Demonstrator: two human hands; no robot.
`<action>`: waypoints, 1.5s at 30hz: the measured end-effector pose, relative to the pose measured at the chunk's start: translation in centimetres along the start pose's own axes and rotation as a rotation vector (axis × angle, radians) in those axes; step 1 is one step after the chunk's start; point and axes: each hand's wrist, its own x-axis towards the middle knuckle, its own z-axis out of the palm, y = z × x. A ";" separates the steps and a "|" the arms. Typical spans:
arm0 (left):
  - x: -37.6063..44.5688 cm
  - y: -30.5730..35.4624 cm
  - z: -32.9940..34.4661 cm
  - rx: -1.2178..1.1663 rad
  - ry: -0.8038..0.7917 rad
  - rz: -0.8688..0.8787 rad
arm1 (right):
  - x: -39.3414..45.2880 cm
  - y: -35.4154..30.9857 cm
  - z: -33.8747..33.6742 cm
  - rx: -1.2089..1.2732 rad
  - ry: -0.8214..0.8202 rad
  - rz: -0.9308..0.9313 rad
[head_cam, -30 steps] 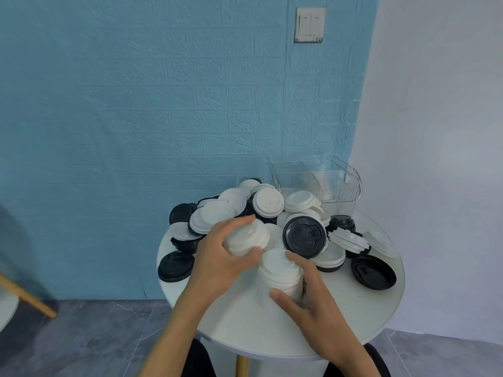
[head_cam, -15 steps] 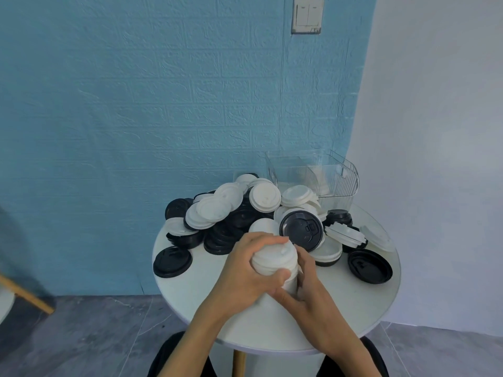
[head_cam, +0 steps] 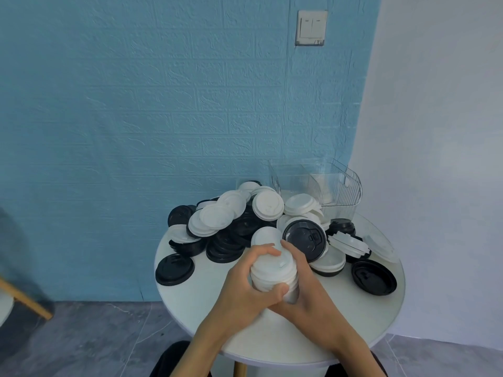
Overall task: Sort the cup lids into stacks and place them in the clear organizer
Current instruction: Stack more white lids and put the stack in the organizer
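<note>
A stack of white cup lids stands on the round white table, near its middle. My left hand wraps the stack from the left, thumb across its front. My right hand cups it from the right and behind. Beyond the stack lies a loose pile of white lids and black lids. The clear organizer sits at the table's back right, against the wall; I can make out no lids inside it.
Single black lids lie at the table's left edge and right edge. A black lid leans upright just behind my hands. A blue wall runs close behind the table. A wooden leg juts in at far left.
My left hand carried a few white lids from the pile onto the stack held by my right hand. Both hands now close around the taller stack.
</note>
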 end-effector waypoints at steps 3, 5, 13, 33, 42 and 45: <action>-0.3 -0.2 0.2 -0.038 0.006 -0.022 | -0.1 0.3 0.3 0.018 -0.005 0.005; -0.4 -0.3 0.3 -0.063 0.014 -0.021 | -0.2 0.6 0.5 0.045 -0.014 0.010; -0.6 -0.2 0.8 0.062 0.052 0.063 | -0.3 0.8 0.7 -0.030 0.048 -0.013; 3.9 0.1 -1.9 -0.079 0.228 -0.172 | -0.3 -0.3 1.0 -0.081 0.103 0.029; 9.0 -1.0 0.0 0.359 0.136 -0.017 | -1.0 -0.7 0.4 -0.095 0.205 0.083; 10.2 -0.6 0.4 0.439 0.015 0.075 | -1.2 -0.8 0.4 -0.092 0.241 0.112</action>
